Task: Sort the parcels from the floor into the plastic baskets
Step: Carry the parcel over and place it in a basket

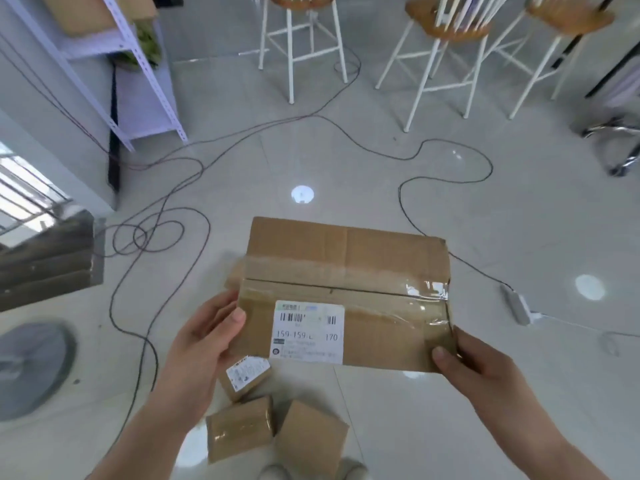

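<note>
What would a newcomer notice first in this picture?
The large cardboard parcel held up mid-frame, white label facing the camera, the left hand and right hand gripping its two ends. Below it three small parcels lie on the floor, and dark cables loop across the tiles beyond.

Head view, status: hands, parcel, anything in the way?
Left hand, right hand grip large parcel, label up. Three small parcels on floor. No baskets in view; cables cross floor ahead.

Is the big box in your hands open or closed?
Closed. On the big box the flaps lie flat, and shiny tape runs along the seam. The left hand and right hand hold its near corners.
</note>
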A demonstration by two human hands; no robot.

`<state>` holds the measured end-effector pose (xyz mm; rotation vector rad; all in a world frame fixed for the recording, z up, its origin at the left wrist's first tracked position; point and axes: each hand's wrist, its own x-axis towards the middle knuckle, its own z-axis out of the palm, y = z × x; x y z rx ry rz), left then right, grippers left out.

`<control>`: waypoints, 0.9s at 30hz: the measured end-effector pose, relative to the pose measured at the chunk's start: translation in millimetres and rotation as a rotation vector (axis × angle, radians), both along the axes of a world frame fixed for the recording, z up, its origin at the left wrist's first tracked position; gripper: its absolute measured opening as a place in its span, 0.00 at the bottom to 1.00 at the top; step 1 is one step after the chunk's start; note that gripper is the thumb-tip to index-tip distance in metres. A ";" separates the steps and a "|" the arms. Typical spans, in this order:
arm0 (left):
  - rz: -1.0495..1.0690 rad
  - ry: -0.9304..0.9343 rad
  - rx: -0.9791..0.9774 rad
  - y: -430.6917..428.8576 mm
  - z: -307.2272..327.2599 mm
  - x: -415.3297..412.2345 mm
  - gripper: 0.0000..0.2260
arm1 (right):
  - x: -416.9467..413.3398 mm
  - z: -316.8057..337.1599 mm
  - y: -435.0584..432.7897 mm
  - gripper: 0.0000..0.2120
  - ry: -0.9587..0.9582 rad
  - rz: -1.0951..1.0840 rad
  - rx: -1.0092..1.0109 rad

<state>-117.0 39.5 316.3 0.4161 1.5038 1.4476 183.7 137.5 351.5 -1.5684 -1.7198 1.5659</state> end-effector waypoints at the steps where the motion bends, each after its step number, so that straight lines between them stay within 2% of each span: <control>1: -0.015 0.009 0.008 -6.8 33.4 2.4 0.15 | 2.8 36.2 -8.2 0.12 -0.006 0.004 0.016; 6: -0.068 0.052 0.053 -43.0 150.8 20.4 0.16 | 25.9 163.3 -53.2 0.16 0.002 -0.034 0.088; 11: -0.073 0.052 0.102 -70.1 197.9 39.9 0.13 | 48.9 223.4 -95.9 0.12 0.021 -0.078 0.145; 18: -0.254 -0.020 0.169 -81.8 229.0 48.6 0.10 | 55.7 256.2 -156.4 0.17 -0.006 -0.283 0.212; 24: -0.538 0.035 0.209 -86.1 248.3 33.9 0.21 | 44.6 258.2 -226.5 0.14 -0.028 -0.477 0.190; 27: -0.603 0.044 0.214 -89.0 248.0 38.3 0.17 | 41.4 257.7 -261.6 0.15 -0.008 -0.582 0.225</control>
